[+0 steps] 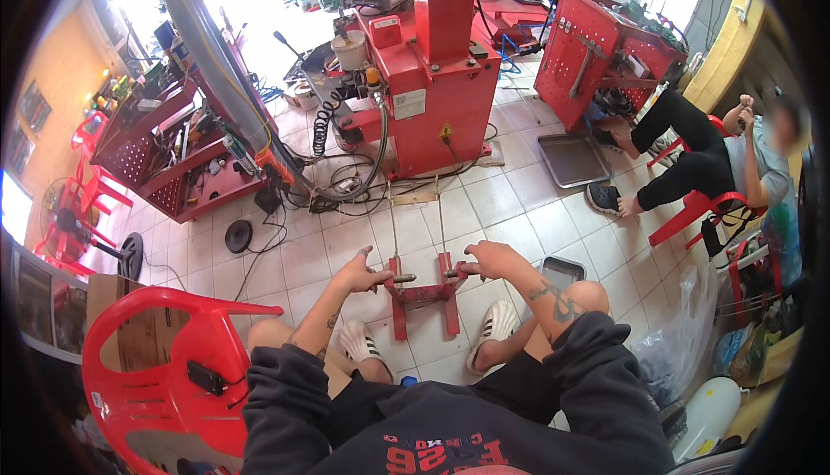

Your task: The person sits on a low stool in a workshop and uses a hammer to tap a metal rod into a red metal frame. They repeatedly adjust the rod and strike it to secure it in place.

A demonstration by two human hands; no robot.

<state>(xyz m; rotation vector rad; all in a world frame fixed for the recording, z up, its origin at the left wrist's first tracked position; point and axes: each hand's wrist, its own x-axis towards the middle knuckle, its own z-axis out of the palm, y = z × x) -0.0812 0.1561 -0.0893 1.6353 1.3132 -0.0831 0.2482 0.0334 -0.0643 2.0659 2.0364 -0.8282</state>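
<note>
Two printed labels show on the red machine (462,95) beyond the hands: a white rectangular label (410,104) on its front with small dark print, and a yellow triangular sticker (447,132) lower down. Red and pale lettering and numerals (428,458) run across the chest of the dark sweatshirt (363,423), and dark stripes mark the white shoes (499,323).

Both forearms reach forward from rolled sleeves, and the hands bend inward toward a red metal frame (424,294) on the tiled floor (341,237), between the shoes and slightly ahead of them. The left hand (356,274) lies back up, one finger pointing forward and others directed right, at the outer end of a grey metal cylinder (404,279). The right hand (493,261) arches over from the other side, fingertips lowered at the outer end of a second metal cylinder (451,274). For either hand, whether the fingers are clamped on metal or only resting against it cannot be told.

Two thin rods (443,220) extend forward from the frame toward the machine. To the right, another person (722,151) sits on a red chair (687,216), beside a grey tray (574,161).
</note>
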